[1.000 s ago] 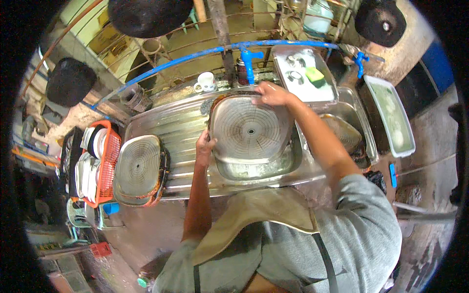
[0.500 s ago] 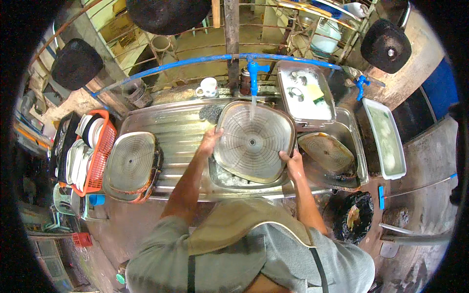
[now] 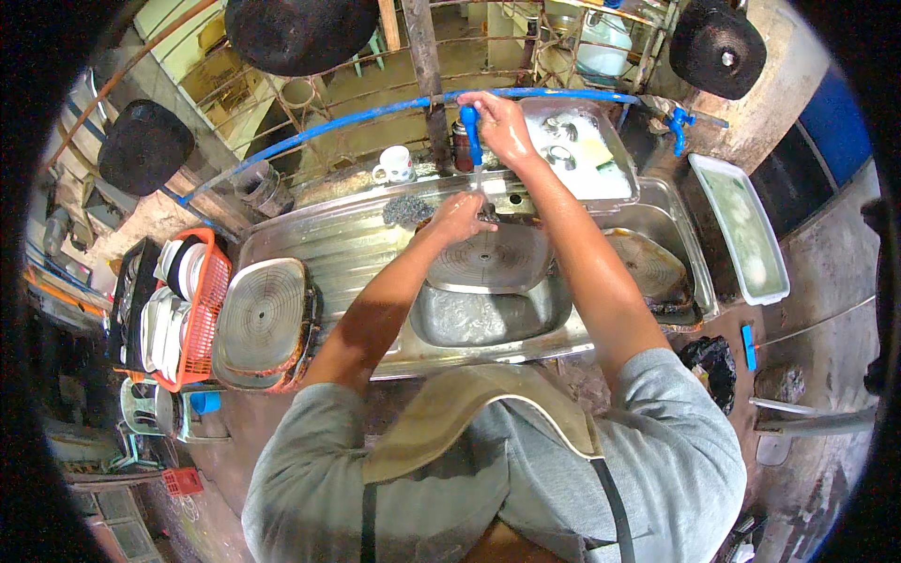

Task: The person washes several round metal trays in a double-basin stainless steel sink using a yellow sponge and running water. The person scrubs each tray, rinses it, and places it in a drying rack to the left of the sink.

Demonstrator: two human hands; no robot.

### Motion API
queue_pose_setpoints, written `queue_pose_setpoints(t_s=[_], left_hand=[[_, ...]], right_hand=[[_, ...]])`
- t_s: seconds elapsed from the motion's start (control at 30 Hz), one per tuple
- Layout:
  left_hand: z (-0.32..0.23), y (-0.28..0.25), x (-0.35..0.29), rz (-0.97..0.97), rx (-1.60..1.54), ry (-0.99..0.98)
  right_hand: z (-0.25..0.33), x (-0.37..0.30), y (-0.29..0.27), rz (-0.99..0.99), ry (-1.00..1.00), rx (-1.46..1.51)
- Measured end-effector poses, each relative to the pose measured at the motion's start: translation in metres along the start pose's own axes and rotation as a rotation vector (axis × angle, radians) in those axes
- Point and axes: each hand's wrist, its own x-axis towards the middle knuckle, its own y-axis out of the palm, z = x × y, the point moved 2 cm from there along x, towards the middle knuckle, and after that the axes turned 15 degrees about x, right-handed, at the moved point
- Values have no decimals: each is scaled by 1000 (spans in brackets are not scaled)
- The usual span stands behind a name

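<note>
A round-cornered metal griddle plate (image 3: 485, 261) with ringed grooves stands tilted over the middle sink basin (image 3: 469, 319). My left hand (image 3: 454, 221) is closed at its far edge, thumb in front, with water running beside the fingers. Above it, my right hand (image 3: 502, 124) grips the handle of the blue tap (image 3: 471, 136), fingers curled over the top. A thin stream falls from the spout. Left of my left hand, a dark scouring pad (image 3: 405, 211) lies on the ribbed drainboard (image 3: 347, 235).
Left are stacked plates (image 3: 261, 314) and an orange dish basket (image 3: 211, 305). Right are a soapy tray (image 3: 582, 141) with a sponge, another ringed plate (image 3: 643, 263) in the second basin, and a white tub (image 3: 741, 230). A white mug (image 3: 396, 165) stands behind; black pans (image 3: 718, 47) hang above.
My right hand has left the plate's right edge and risen to the tap handle. My left hand has shifted to the plate's far edge, and the plate has tipped back, uncovering the basin's near part.
</note>
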Motion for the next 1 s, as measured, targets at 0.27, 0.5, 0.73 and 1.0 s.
queue_pose_setpoints(t_s=[0.27,0.5,0.73,1.0], left_hand=[[24,19,-3,-55,-241,-79],[26,27,8,-56,-286,-134],[60,57,1,-78,-112,-78],[73,50,-38,-42,-221,-267]], right_hand=[[-12,-5,-4,65,-6,169],[-24,-1,-13,87,72,317],[-35,-70,20,-509,541,862],[-88,-121,59,-493,1217,1594]])
